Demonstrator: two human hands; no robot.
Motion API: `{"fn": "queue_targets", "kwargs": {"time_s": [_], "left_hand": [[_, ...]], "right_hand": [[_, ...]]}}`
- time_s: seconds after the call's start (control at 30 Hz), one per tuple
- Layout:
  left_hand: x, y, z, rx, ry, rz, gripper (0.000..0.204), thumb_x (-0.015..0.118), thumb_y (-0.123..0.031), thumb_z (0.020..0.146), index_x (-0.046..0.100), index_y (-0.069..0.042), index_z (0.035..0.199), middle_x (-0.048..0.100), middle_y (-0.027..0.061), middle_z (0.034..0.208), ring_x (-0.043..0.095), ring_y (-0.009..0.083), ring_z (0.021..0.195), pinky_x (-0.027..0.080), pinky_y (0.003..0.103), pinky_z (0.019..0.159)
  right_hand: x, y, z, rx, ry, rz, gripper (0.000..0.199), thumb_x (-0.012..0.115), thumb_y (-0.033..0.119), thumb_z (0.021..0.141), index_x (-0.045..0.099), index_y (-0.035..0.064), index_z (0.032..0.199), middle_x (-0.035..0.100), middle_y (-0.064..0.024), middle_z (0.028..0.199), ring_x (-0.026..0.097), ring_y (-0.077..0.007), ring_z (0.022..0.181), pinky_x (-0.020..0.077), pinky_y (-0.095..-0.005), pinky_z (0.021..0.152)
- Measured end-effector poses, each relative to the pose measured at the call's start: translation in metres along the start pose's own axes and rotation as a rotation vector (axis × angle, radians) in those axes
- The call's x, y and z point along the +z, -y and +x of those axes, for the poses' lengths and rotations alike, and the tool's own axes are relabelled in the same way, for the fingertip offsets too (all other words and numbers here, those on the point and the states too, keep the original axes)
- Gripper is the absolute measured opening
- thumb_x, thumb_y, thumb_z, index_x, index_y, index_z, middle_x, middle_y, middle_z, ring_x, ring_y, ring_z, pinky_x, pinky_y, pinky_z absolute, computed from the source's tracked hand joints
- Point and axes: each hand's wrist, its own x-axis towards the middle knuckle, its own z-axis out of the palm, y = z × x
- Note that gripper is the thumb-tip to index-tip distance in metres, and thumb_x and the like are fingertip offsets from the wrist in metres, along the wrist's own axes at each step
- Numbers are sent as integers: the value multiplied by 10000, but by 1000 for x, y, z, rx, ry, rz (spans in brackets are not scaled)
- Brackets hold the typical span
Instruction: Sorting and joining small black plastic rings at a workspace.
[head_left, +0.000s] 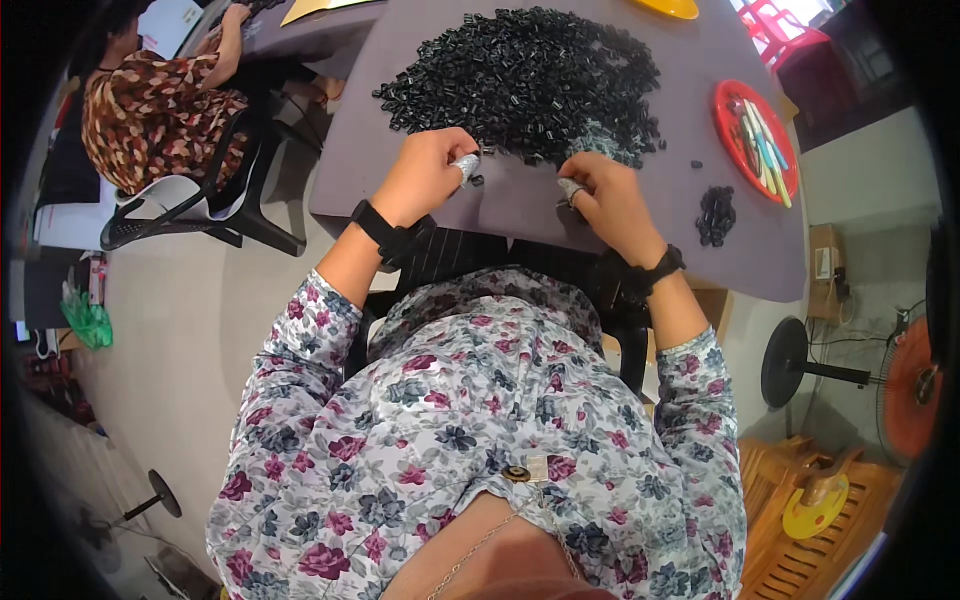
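A wide heap of small black plastic pieces [520, 75] covers the middle of the grey-covered table [520, 215]. At the heap's near edge, my left hand [425, 172] is closed in a pinch, its thumb in a silvery wrapping. One loose black piece [477, 181] lies beside that thumb; whether the fingertips grip another is too small to tell. My right hand [612, 198] is also curled closed, near a patch of greyish pieces [605, 138] on the heap's near side. A silvery wrapping covers its thumb too, and what its fingers hold is hidden.
Right of the heap are a small pile of black pieces [715, 215] and a red round tray [724, 92] with several knife-like tools. Another person [165, 115] sits at the left on a black chair [255, 205]. An orange fan [912, 385] stands at the right.
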Motion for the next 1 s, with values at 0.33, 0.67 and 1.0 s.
{"fn": "queue_targets", "kwargs": {"time_s": [0.33, 0.67, 1.0], "left_hand": [[0, -15, -14, 160, -100, 440, 355, 624, 42, 811, 701, -54, 1144, 670, 163, 1037, 667, 391, 954, 541, 446, 809], [35, -45, -12, 332, -7, 228, 437, 590, 82, 772, 677, -50, 1179, 657, 152, 1053, 652, 397, 970, 539, 462, 815], [72, -60, 34, 469, 282, 437, 335, 650, 2, 795, 698, -87, 1114, 665, 116, 1027, 679, 348, 1005, 561, 448, 833]], "right_hand": [[-4, -6, -9, 66, -32, 146, 280, 606, -74, 838, 689, -14, 1099, 727, -137, 997, 701, -228, 903, 543, -321, 806], [-8, -18, -13, 44, -180, 125, 291, 587, -97, 804, 700, -5, 1055, 705, -101, 959, 630, -178, 793, 505, -306, 734], [-28, -7, -50, 135, -145, 5, 320, 576, -97, 788, 688, -15, 1076, 691, -130, 1020, 661, -244, 849, 525, -330, 783]]}}
